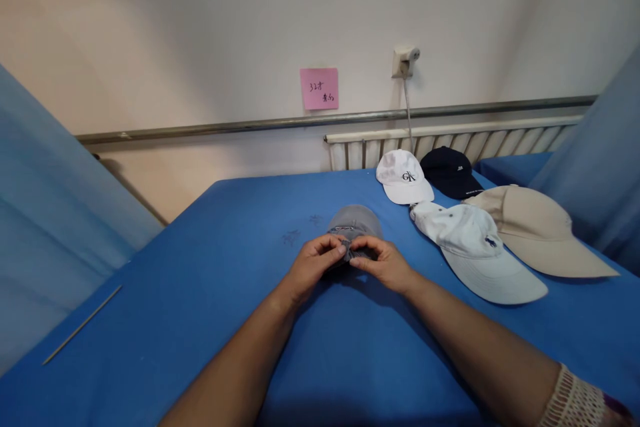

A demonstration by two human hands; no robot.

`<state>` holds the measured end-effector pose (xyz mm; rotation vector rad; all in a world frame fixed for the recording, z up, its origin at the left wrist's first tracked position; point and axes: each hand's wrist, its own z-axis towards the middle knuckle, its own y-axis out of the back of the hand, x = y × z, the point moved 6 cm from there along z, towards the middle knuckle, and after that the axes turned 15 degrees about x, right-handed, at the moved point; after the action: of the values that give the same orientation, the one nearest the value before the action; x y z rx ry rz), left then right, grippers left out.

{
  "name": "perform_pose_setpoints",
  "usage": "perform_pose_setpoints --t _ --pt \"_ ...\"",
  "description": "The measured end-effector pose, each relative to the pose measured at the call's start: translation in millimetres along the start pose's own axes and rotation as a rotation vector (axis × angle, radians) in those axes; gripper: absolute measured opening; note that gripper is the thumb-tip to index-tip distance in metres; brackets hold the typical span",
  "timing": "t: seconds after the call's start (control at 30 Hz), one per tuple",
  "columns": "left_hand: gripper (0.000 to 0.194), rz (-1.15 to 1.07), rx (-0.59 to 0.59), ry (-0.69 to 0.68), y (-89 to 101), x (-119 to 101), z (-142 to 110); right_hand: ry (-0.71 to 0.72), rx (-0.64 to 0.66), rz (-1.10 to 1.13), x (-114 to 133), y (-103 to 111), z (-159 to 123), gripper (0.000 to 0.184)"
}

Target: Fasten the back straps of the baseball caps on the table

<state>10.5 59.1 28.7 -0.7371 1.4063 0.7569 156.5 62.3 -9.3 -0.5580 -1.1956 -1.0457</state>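
Observation:
A grey baseball cap (356,217) lies on the blue-covered table (210,320), its near side towards me. My left hand (316,263) pinches the cap's near edge between thumb and fingers. Close beside it, my right hand (383,261) pinches the same edge, around what looks like the strap at the cap's opening. Both hands partly hide that part, so its fastening is too small to make out. A small label shows on the cap just beyond my fingers.
To the right lie a white cap (400,173), a black cap (450,170), a pale cap with a dark emblem (475,233) and a beige cap (535,220). A thin stick (83,325) rests at left. Blue curtains (45,200) hang at both sides; a radiator (475,143) stands behind.

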Motion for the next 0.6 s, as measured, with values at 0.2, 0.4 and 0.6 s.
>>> perform_pose_setpoints --t 0.2,0.4,0.6 --pt "0.026 -0.080 -0.114 0.007 4.5 3.5 0.1 0.049 -0.094 -0.091 3.9 3.4 -2.5 0.024" --pt "0.026 -0.100 -0.164 0.006 2.7 0.9 -0.3 0.072 -0.143 -0.142 9.1 5.6 -4.4 0.020" --pt "0.023 -0.045 -0.130 0.028 -0.5 -0.2 -1.2 0.094 -0.148 -0.170 10.7 5.3 -5.0 0.020"
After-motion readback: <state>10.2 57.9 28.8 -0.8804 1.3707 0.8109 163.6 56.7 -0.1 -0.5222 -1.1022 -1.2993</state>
